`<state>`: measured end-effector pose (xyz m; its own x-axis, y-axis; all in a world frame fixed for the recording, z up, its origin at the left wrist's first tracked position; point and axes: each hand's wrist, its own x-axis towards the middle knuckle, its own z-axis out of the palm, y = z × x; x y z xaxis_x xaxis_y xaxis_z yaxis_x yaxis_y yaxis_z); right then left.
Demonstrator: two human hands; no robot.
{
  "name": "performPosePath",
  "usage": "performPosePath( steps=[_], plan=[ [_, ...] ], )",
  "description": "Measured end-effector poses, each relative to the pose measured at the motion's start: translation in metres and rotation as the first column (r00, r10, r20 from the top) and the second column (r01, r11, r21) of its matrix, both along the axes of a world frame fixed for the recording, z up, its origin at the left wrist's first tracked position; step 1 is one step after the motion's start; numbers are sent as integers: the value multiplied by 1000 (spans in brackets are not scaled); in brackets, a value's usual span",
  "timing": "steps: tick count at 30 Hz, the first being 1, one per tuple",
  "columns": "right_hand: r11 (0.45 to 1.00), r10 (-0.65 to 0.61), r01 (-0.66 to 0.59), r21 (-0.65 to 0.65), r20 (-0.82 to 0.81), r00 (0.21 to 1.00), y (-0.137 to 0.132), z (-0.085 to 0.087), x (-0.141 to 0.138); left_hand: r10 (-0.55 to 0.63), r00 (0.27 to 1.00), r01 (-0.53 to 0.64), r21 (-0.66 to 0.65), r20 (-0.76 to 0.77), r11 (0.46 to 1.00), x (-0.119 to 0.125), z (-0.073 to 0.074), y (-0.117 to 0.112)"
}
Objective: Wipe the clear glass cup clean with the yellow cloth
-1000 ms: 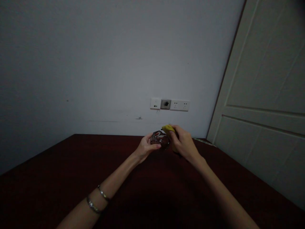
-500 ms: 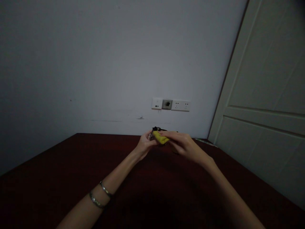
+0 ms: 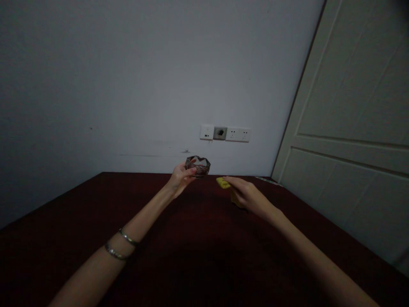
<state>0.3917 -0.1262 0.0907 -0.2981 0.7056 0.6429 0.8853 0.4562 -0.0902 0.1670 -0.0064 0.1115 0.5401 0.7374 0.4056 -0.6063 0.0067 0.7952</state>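
A clear, faceted glass ashtray [image 3: 202, 167] is held up above the far part of the dark red table. My left hand [image 3: 181, 179] grips it by its left side, thumb over the near rim. To the right, apart from the glass, my right hand [image 3: 247, 194] is closed on a yellow cloth [image 3: 223, 183]. Part of the cloth sticks out past the fingertips, and another part hangs below the palm. Two metal bangles [image 3: 116, 251] circle my left forearm.
The dark red table [image 3: 191, 230] reaches back to a pale wall [image 3: 128, 85] with a row of sockets [image 3: 238, 134]. A pale panelled door [image 3: 345, 128] stands at the right. A flat thin strip [image 3: 268, 180] lies at the table's far right corner.
My hands have moved apart. The cloth has come off the ashtray, which is now uncovered and has shifted left and up in my left hand. The view has tilted slightly.
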Motion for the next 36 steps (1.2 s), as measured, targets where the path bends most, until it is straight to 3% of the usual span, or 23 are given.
performPosePath(
  steps=[3,7,12,15,17,20,22,25,29,36],
  plan=[
    [996,26,-10,-89,184,983,1,-24,-24,45,999,-45,5,-10,999,-11,3,-6],
    [987,88,-43,-157,292,952,4,-46,-64,71,997,-71,6,-30,997,-22,2,-16],
    [953,228,-162,-257,252,941,0,-75,-109,83,995,-83,-8,-57,997,-34,-3,-27],
    [914,266,-206,-351,133,955,-7,-86,-125,76,995,-77,-10,-64,997,-37,-6,-32],
    [891,268,-232,-390,39,963,-11,-84,-128,60,996,-60,3,-70,998,-37,-8,-33],
    [870,158,-269,-414,-284,946,-12,-66,-119,35,997,-35,13,-75,999,-37,-11,-34],
    [902,66,-268,-338,-506,860,-10,-49,-108,28,997,-27,13,-77,1000,-36,-12,-36],
    [948,76,-271,-167,-708,702,-8,-26,-91,21,996,-20,22,-89,1000,-35,-15,-39],
    [937,88,-318,-142,-788,610,-7,-11,-83,-4,996,7,30,-92,1000,-30,-19,-45],
    [936,124,-330,-122,-764,633,-7,-5,-92,-22,994,25,24,-106,999,-26,-23,-53]
  ],
)
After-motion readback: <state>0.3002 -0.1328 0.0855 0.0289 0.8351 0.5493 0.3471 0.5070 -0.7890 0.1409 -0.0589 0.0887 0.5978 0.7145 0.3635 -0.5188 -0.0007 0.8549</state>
